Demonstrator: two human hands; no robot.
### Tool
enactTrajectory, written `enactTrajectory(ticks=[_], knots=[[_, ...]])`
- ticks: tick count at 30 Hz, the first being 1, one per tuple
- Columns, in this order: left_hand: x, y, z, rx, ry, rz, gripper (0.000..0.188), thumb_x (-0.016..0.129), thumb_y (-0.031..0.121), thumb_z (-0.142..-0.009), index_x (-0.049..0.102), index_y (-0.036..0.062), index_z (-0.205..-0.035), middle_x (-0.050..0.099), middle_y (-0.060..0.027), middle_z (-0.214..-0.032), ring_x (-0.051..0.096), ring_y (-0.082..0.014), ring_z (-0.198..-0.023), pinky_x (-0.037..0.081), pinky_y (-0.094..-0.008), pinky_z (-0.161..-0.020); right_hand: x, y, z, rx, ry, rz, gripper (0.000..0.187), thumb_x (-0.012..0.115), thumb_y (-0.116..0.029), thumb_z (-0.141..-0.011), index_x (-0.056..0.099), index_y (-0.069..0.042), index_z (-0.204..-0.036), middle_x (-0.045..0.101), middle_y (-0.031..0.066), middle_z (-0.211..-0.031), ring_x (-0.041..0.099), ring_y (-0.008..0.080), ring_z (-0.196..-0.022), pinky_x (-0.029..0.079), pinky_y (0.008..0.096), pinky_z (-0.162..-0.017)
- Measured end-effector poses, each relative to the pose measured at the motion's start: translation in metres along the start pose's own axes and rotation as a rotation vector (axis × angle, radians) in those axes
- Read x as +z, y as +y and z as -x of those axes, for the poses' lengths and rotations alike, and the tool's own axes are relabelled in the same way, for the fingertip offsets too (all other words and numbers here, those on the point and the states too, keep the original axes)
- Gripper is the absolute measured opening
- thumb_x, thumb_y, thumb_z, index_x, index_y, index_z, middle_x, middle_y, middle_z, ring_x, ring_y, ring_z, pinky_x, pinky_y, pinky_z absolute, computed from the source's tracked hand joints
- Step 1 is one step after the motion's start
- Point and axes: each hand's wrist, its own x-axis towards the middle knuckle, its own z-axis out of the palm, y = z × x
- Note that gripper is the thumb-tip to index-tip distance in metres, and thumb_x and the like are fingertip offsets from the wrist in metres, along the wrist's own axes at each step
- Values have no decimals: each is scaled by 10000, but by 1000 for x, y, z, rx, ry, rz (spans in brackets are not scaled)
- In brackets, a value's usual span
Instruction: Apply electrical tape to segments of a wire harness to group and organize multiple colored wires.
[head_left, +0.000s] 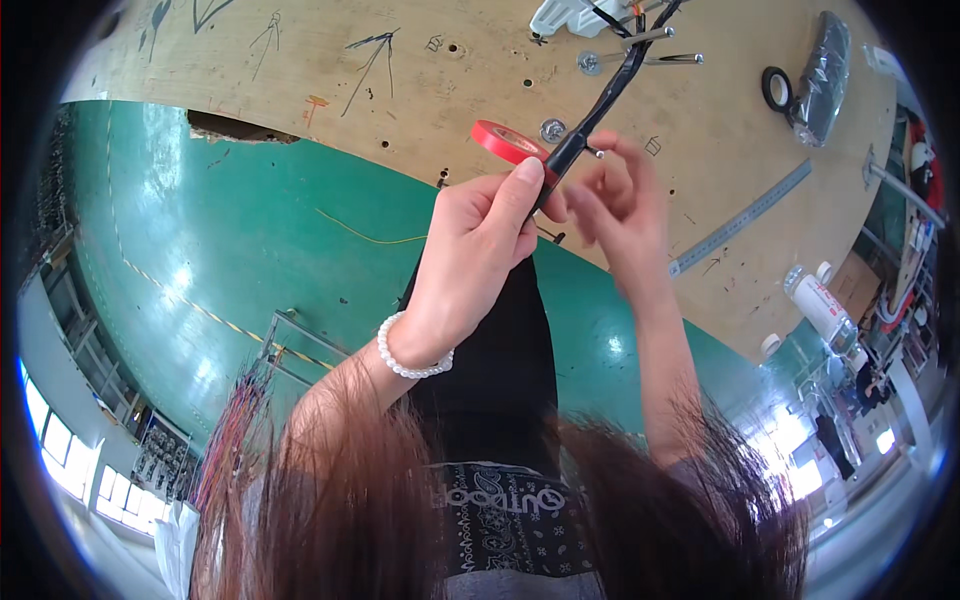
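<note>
My left hand point(478, 232) is closed around the lower end of a black tape-wrapped wire bundle point(600, 108), its thumb pressed onto the wrap. A roll of red tape point(512, 143) sits against the bundle beside that thumb, and some red shows on the bundle under the fingers. Just right of the bundle is my right hand point(628, 212), fingers curved and apart, with nothing visible in them. From my hands the bundle slants up and away to the right, past metal pegs point(672, 60) on the wooden board point(300, 75).
A steel ruler point(742, 216) lies on the board at right. Beyond it are a black tape roll point(776, 88) and a plastic-wrapped black package point(826, 75). A white plastic part point(572, 16) is at the far edge. A clear bottle point(822, 308) stands out at right.
</note>
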Motion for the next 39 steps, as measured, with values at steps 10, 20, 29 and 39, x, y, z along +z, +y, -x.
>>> enactTrajectory(ticks=[10, 20, 29, 39], knots=[[-4, 17, 4, -187, -31, 60, 423, 441, 369, -1011, 600, 38, -801, 373, 73, -508, 248, -7, -417, 157, -198, -391, 18, 23, -9, -284, 142, 183, 289, 664, 51, -814, 615, -2, -1094, 644, 26, -841, 563, 44, -692, 425, 178, -564], [-11, 21, 5, -235, -78, 120, 400, 457, 360, -1003, 579, 48, -785, 387, 71, -542, 262, -7, -439, 170, -194, -400, 38, 50, -21, -476, 217, 133, 273, 692, 60, -754, 662, -8, -1016, 586, -8, -752, 490, 45, -595, 355, 192, -506], [-4, -10, 10, 173, 11, -222, 224, 600, 226, -860, 591, 3, -856, 405, 25, -533, 351, -68, -453, 313, -284, -434, 0, -56, 30, -874, 221, 1015, 212, 764, 7, -640, 661, -29, -822, 533, 11, -642, 403, 100, -461, 309, 242, -419], [2, -21, 0, 388, 119, -208, 419, 518, 234, -981, 558, -32, -659, 411, -53, -500, 360, -90, -458, 319, -310, -438, 42, -87, -41, -883, -52, 904, 118, 604, -121, -869, 670, -23, -875, 617, 44, -768, 600, 139, -656, 446, 285, -556]])
